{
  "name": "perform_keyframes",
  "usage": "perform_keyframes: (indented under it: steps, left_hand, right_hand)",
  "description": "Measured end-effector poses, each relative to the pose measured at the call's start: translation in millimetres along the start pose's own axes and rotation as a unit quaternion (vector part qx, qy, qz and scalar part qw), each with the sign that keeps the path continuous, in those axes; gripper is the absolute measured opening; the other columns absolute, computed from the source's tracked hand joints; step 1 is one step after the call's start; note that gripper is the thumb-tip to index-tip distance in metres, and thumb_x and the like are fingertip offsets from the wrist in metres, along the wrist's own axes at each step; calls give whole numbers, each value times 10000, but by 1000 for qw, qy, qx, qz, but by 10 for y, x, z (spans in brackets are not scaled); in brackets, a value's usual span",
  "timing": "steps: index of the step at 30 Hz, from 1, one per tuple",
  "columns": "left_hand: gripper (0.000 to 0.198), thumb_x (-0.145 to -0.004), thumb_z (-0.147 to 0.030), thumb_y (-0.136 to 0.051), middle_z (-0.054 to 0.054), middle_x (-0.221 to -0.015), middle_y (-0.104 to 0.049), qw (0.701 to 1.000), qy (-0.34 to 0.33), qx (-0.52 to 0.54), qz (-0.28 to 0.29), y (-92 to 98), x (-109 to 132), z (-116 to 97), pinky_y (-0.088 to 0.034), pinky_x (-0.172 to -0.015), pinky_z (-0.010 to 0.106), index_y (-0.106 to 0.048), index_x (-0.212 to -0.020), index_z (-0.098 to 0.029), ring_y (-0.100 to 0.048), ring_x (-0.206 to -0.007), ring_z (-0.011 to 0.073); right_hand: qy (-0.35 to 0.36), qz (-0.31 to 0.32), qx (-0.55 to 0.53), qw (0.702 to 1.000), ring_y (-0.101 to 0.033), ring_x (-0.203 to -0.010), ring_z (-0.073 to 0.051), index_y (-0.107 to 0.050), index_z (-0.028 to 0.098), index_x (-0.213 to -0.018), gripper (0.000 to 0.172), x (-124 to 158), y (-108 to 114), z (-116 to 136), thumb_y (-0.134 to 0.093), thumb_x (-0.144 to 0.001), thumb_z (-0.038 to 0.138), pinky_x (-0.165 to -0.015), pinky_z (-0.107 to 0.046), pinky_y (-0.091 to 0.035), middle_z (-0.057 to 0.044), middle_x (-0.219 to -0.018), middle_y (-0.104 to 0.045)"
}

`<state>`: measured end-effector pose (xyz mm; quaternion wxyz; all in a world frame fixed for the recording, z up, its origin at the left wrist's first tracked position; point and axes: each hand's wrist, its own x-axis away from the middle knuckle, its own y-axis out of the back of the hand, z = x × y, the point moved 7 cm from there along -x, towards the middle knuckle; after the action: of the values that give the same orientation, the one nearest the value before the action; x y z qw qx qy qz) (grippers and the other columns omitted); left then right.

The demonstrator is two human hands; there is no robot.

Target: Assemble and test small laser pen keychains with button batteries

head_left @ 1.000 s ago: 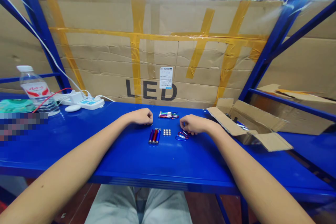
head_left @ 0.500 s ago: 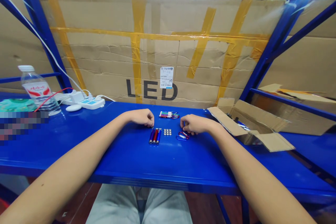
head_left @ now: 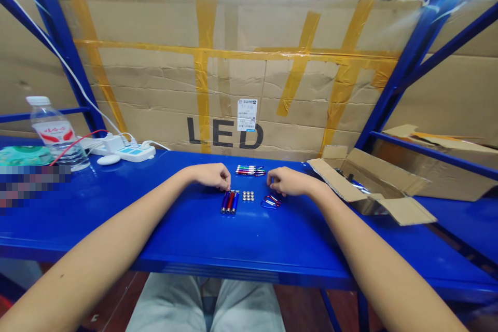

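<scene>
Three small flashlight tubes, dark purple, red and blue, lie side by side on the blue table. At their far ends is my left hand, its fingers curled together; whatever is between the fingertips is hidden. My right hand hovers just beyond the carabiners, red and blue ones lying together. Its fingers are loosely bent and apart, with nothing visible in them. Between the tubes and the carabiners sit several silver button cells in neat rows. Farther back, several colored keychain flashlights with clips lie stacked in parallel.
An open cardboard box with metallic parts stands on the right. At the left are a water bottle, a power strip with cables and a white oval object. A large taped carton forms the back wall, between blue uprights.
My left hand has shifted slightly right and down toward the tube ends. My right hand has drawn up a little from the carabiners, which lie almost as before.
</scene>
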<state>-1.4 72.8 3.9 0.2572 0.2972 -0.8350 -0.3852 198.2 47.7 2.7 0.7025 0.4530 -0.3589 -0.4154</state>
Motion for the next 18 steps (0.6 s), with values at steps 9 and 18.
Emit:
perform_keyframes:
  steps: [9, 18]
  left_hand:
    - [181, -761, -235, -538, 49, -899, -698, 983, -62, -65, -161, 195, -63, -58, -440, -766, 278, -686, -847, -175, -607, -831, 182]
    - [281, -866, -173, -457, 94, -1104, -655, 942, -163, -227, -186, -31, -337, -319, -414, -941, 337, -648, -1072, -164, -564, -1033, 217]
  right_hand:
    - [20, -84, 22, 996, -614, -695, -154, -663, 169, -976, 225, 5, 128, 73, -507, -814, 163, -629, -241, -420, -66, -879, -697]
    - [56, -136, 33, 989, -618, -1074, -231, -646, 186, -1202, 389, -199, 8, 63, -493, -848, 134, -931, -299, -430, -99, -1222, -664]
